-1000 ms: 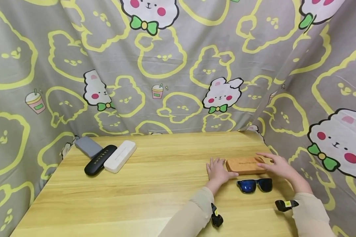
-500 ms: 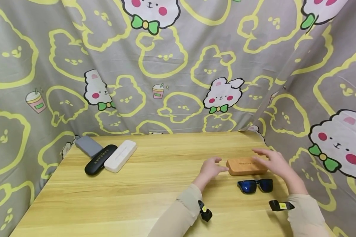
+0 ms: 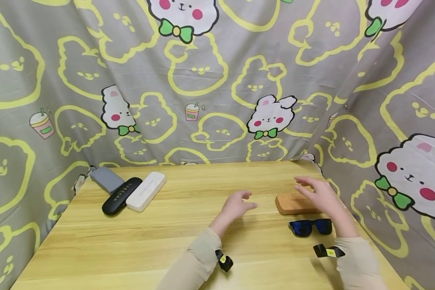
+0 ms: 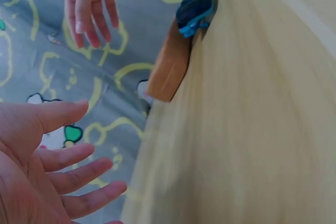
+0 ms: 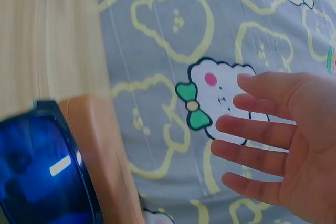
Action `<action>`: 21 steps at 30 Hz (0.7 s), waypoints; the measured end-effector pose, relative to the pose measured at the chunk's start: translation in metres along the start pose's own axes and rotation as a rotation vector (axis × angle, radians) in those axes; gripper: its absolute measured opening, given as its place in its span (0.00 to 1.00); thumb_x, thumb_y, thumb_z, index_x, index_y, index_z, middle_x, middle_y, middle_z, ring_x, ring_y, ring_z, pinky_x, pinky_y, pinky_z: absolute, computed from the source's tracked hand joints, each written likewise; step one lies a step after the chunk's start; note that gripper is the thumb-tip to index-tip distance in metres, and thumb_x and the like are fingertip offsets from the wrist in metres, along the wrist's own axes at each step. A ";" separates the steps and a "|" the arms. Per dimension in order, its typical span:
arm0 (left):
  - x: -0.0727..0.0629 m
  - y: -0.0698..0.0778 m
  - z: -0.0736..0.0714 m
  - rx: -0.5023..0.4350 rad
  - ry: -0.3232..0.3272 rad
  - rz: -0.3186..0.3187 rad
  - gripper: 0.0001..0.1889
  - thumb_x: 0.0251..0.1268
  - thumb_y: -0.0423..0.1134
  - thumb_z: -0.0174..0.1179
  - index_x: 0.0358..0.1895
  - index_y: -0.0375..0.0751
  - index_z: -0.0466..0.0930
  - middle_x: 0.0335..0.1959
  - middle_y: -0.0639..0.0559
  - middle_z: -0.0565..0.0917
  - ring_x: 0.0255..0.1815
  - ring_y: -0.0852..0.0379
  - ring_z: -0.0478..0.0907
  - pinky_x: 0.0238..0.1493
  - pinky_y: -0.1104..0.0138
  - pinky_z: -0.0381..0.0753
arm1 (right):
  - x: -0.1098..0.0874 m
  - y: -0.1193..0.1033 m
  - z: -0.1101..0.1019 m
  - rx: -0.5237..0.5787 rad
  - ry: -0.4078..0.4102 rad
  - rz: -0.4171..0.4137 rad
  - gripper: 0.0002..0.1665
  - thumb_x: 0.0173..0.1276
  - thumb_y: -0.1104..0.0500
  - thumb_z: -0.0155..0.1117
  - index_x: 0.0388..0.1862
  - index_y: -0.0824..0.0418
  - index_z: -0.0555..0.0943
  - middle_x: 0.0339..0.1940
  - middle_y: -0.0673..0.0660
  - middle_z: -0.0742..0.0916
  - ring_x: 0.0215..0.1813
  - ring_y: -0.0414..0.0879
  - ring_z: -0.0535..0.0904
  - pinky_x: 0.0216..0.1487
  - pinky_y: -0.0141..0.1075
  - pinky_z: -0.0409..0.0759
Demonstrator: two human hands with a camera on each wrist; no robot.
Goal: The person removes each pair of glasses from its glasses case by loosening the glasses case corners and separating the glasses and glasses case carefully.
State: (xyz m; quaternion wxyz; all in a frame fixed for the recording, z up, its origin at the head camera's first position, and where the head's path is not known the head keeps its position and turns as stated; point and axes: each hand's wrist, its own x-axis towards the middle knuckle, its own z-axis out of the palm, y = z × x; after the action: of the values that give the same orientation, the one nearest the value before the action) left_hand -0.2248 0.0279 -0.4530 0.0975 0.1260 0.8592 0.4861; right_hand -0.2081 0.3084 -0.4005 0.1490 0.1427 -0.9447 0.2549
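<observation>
An orange-brown glasses case [image 3: 293, 204] lies shut on the right side of the wooden table. Just in front of it sit dark sunglasses [image 3: 310, 227] with blue lenses, which look large in the right wrist view, beside the case [image 5: 100, 166]. My right hand [image 3: 320, 195] is raised over the case's right end and hides part of it; its fingers [image 5: 252, 153] are spread and hold nothing. To the left of the case, my left hand [image 3: 235, 207] hovers above the table, fingers loosely extended and holding nothing, as the left wrist view also shows.
At the table's far left lie a grey case [image 3: 106, 179], a black glasses case [image 3: 122, 196] and a white glasses case [image 3: 146, 191], close together. A patterned curtain [image 3: 210, 80] hangs along the back and sides. Each sleeve carries a small black wrist camera [image 3: 224, 261].
Both hands have drawn away from the orange-brown case: the left hand has let go and moved left, the right hand has lifted and shifted left above it. The case and sunglasses stay put.
</observation>
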 end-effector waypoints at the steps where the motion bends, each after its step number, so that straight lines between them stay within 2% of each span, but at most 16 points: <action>1: -0.001 -0.001 -0.003 0.000 -0.001 0.002 0.26 0.62 0.47 0.66 0.62 0.41 0.76 0.59 0.43 0.81 0.60 0.42 0.78 0.57 0.53 0.80 | 0.001 -0.002 0.002 -0.009 0.013 -0.005 0.22 0.71 0.54 0.61 0.58 0.65 0.80 0.49 0.64 0.88 0.51 0.61 0.83 0.52 0.58 0.78; 6: -0.008 -0.005 -0.022 0.007 0.009 0.014 0.26 0.62 0.48 0.65 0.62 0.44 0.76 0.59 0.44 0.81 0.60 0.41 0.77 0.58 0.52 0.79 | 0.005 -0.014 0.010 -0.039 0.047 0.000 0.21 0.70 0.54 0.62 0.58 0.64 0.81 0.47 0.63 0.89 0.49 0.60 0.84 0.49 0.57 0.79; 13: -0.022 -0.005 -0.049 -0.009 0.020 0.021 0.26 0.63 0.50 0.64 0.63 0.45 0.76 0.60 0.44 0.80 0.61 0.40 0.76 0.59 0.50 0.78 | 0.011 -0.031 0.025 -0.036 0.024 0.011 0.22 0.71 0.53 0.61 0.60 0.62 0.80 0.48 0.62 0.89 0.50 0.60 0.84 0.49 0.57 0.79; 21: -0.034 -0.019 -0.080 0.030 0.053 0.056 0.25 0.65 0.49 0.63 0.64 0.45 0.75 0.61 0.44 0.80 0.61 0.40 0.76 0.59 0.50 0.78 | 0.018 -0.050 0.042 -0.045 -0.003 0.013 0.25 0.71 0.50 0.61 0.62 0.59 0.78 0.50 0.61 0.88 0.52 0.59 0.83 0.50 0.56 0.80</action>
State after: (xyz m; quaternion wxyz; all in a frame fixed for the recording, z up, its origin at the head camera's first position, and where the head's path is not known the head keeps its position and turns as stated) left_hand -0.2184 -0.0569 -0.4274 0.0589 0.1385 0.8649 0.4789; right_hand -0.2160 0.2414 -0.4063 0.1492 0.1336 -0.9513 0.2342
